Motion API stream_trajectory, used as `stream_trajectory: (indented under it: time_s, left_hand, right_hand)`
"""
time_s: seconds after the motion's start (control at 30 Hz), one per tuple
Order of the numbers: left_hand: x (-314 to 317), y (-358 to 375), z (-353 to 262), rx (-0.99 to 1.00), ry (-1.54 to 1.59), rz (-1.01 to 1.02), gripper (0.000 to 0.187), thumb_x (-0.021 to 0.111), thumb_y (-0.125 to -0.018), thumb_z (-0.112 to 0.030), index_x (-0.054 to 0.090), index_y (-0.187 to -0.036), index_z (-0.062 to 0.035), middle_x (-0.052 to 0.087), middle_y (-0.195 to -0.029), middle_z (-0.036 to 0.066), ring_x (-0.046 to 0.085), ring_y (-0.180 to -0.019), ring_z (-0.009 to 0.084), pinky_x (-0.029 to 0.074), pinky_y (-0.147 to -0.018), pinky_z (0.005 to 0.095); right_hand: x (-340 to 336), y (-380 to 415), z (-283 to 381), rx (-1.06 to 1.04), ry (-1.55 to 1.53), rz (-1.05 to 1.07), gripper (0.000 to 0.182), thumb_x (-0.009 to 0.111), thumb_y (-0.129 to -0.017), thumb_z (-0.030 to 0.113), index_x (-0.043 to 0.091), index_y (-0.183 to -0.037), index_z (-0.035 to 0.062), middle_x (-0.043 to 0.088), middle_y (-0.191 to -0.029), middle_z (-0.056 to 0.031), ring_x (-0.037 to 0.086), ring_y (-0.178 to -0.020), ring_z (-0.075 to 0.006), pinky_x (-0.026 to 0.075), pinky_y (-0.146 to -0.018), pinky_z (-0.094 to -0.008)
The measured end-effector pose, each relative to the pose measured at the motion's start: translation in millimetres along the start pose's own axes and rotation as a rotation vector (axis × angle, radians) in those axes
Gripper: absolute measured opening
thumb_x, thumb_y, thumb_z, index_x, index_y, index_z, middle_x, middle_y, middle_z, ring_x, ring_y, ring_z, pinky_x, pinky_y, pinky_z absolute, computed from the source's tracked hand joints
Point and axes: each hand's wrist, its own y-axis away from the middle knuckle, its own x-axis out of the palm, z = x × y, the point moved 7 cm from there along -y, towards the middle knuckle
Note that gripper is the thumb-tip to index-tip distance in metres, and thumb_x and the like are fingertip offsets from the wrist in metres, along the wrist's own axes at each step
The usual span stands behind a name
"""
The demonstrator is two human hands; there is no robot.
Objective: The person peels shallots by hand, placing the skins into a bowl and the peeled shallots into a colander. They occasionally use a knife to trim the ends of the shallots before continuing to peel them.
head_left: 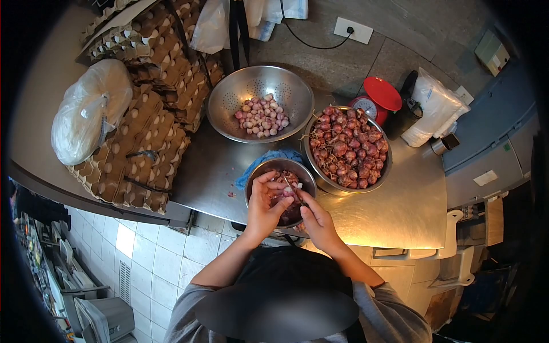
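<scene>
Above a small metal bowl (pixel 309 178) at the table's front edge, my left hand (pixel 266 203) grips a small shallot (pixel 288 192), partly peeled and pale pink. A small knife (pixel 293 186) is in my right hand (pixel 318 220), its blade lying against the shallot. Skins and trimmings show inside the bowl under my fingers. To the right of it stands a large bowl (pixel 309 154) heaped with unpeeled red shallots (pixel 349 147). Behind is a metal colander (pixel 220 108) with peeled shallots (pixel 262 116) in it.
Stacked egg trays (pixel 143 148) and a filled plastic bag (pixel 91 108) take up the left. A blue cloth (pixel 251 170) lies by the small bowl. At the back right are a red kitchen scale (pixel 382 94) and plastic bags (pixel 433 103). A socket (pixel 353 30) is on the wall.
</scene>
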Motion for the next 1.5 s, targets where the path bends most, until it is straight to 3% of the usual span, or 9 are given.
stream_trajectory:
  time_s: [0.2,0.3,0.4,0.6,0.7,0.9,1.2,1.3,1.5]
  left_hand:
    - [-1,-2,6,-0.053,0.109,0.006,0.057,0.062,-0.074,0.008,0.031,-0.121,-0.0031,0.05,-0.106,0.01,0.052,-0.096,0.015,0.043,-0.084,0.0277]
    - [3,-2,4,-0.118,0.162,0.06,0.048,0.057,-0.08,0.005,0.032,-0.121,-0.0027,0.05,-0.109,0.01,0.052,-0.1,0.0153,0.044,-0.085,0.0283]
    - [8,-1,5,-0.311,0.475,0.011,0.036,0.05,-0.086,0.001,0.037,-0.119,-0.0024,0.051,-0.11,0.009,0.051,-0.104,0.0156,0.045,-0.087,0.0297]
    - [-1,0,32,-0.556,0.654,-0.037,0.02,0.052,-0.086,-0.003,0.052,-0.106,-0.0044,0.055,-0.106,0.008,0.054,-0.1,0.0174,0.045,-0.089,0.0313]
    - [-2,1,30,-0.456,0.454,-0.047,0.024,0.056,-0.084,-0.003,0.053,-0.107,-0.0043,0.057,-0.104,0.008,0.054,-0.1,0.0175,0.046,-0.088,0.0308]
    - [2,-1,19,-0.423,0.419,0.063,0.03,0.059,-0.082,-0.004,0.052,-0.111,-0.0043,0.057,-0.106,0.008,0.055,-0.1,0.0166,0.046,-0.085,0.0293]
    - [3,1,14,-0.447,0.628,0.063,0.029,0.054,-0.086,-0.006,0.051,-0.115,-0.0035,0.058,-0.106,0.006,0.055,-0.097,0.016,0.044,-0.089,0.0296]
    - [2,2,19,-0.458,0.671,0.046,0.029,0.051,-0.087,-0.006,0.05,-0.116,-0.0025,0.057,-0.105,0.006,0.055,-0.097,0.0164,0.044,-0.09,0.0291]
    - [3,2,19,-0.489,0.76,0.049,0.028,0.05,-0.088,-0.005,0.05,-0.116,-0.0013,0.056,-0.106,0.007,0.055,-0.098,0.0169,0.043,-0.091,0.0293]
  right_hand:
    - [-3,-1,-11,0.26,-0.328,0.02,0.038,0.042,-0.093,0.021,0.04,-0.13,0.0094,0.048,-0.078,0.0026,0.041,-0.058,-0.0032,0.039,-0.052,-0.0173]
    - [-8,-8,-18,0.263,-0.342,0.007,0.037,0.042,-0.094,0.018,0.04,-0.129,0.0071,0.043,-0.071,0.0052,0.038,-0.055,-0.0027,0.034,-0.049,-0.0169]
    - [-8,-12,-18,0.274,-0.396,-0.045,0.036,0.039,-0.094,0.017,0.038,-0.128,0.005,0.034,-0.058,0.0052,0.031,-0.046,-0.0038,0.024,-0.042,-0.0172]
    - [1,-5,2,0.227,-0.337,0.069,0.037,0.04,-0.094,0.018,0.037,-0.129,0.006,0.034,-0.059,0.0051,0.031,-0.047,-0.0038,0.024,-0.042,-0.0174]
    - [0,-4,2,0.284,-0.401,0.05,0.035,0.042,-0.094,0.016,0.042,-0.127,0.007,0.041,-0.07,0.0072,0.034,-0.054,-0.001,0.028,-0.047,-0.0153]
    - [-12,-16,-18,0.268,-0.425,-0.026,0.034,0.044,-0.093,0.017,0.044,-0.125,0.0074,0.043,-0.072,0.0075,0.034,-0.055,-0.0008,0.028,-0.047,-0.0153]
    - [-14,-22,-34,0.221,-0.328,-0.145,0.032,0.044,-0.093,0.017,0.046,-0.124,0.0071,0.043,-0.073,0.0073,0.034,-0.057,-0.0013,0.029,-0.049,-0.0151]
    - [-14,-24,-36,0.283,-0.414,-0.16,0.033,0.042,-0.094,0.016,0.045,-0.125,0.0071,0.037,-0.065,0.008,0.031,-0.052,-0.0011,0.024,-0.046,-0.0157]
    - [-16,-23,-41,0.289,-0.452,-0.154,0.034,0.045,-0.093,0.017,0.045,-0.125,0.0061,0.044,-0.074,0.0073,0.035,-0.058,-0.001,0.029,-0.05,-0.0151]
